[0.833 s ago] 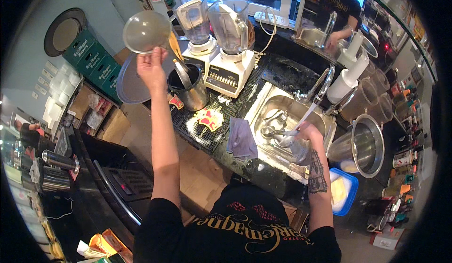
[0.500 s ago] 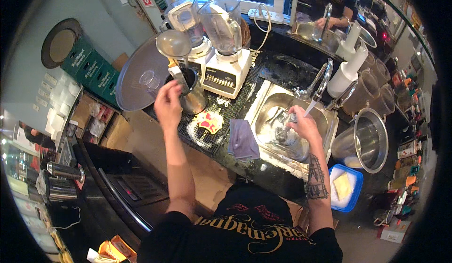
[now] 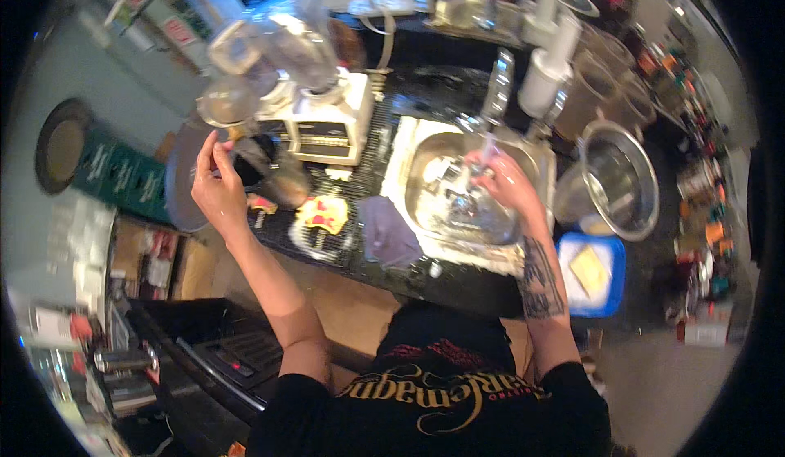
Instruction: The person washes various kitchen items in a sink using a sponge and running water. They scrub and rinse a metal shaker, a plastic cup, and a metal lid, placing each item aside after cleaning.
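Observation:
My left hand is raised over the left of the dark counter, fingers closed on a round clear glass that shows blurred just above it, next to the blenders. Beside that hand stands a metal jug. My right hand reaches into the steel sink and grips a clear wet vessel below the tap. A thin stream of water runs down at its fingers.
A purple cloth lies on the counter left of the sink. A blue tray with a yellow sponge sits to its right, below a large round pot. White bottles stand behind. A big grey disc leans at far left.
My left hand has come down from high at the left with the round glass, toward the blenders. My right hand has stayed in the sink. The view has shifted.

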### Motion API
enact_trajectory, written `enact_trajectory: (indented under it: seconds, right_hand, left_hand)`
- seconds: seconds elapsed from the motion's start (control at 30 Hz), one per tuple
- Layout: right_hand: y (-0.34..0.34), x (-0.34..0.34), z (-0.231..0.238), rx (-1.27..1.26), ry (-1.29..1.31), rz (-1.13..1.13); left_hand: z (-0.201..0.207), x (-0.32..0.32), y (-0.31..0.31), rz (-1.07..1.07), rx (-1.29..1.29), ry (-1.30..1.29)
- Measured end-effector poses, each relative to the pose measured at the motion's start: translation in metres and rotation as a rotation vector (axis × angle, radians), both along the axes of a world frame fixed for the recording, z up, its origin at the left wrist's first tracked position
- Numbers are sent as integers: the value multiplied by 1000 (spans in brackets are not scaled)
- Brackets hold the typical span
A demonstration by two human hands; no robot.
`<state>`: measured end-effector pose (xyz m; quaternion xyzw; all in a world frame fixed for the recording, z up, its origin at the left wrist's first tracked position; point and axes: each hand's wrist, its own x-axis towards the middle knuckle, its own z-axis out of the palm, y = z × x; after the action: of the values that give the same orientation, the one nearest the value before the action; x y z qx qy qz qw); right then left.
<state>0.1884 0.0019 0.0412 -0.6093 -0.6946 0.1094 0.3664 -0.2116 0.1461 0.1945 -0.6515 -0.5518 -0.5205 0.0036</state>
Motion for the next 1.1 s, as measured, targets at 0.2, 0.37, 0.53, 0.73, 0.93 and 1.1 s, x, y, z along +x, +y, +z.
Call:
enact_trajectory:
  seconds: [0.2, 0.37, 0.53, 0.73, 0.93, 1.1]
  right_hand:
    - [4, 1, 38, -84, 10, 55]
    - [5, 7, 39, -10, -44, -75]
    - [5, 0, 45, -80, 63, -155]
    - [13, 4, 26, -127, 313, -104]
    - [11, -1, 33, -269, 365, 7]
    - [9, 1, 23, -259, 349, 46]
  left_hand:
    - [-143, 177, -29, -1348, -603, 136]
    - [-197, 243, -35, -1366, -1028, -77]
    - [-214, 247, -43, -1189, -1095, -329]
    - [-199, 260, -53, -1028, -1080, -37]
    - [-252, 252, -11, -1085, -794, -246]
    - [-220, 236, -21, -887, -1091, -609]
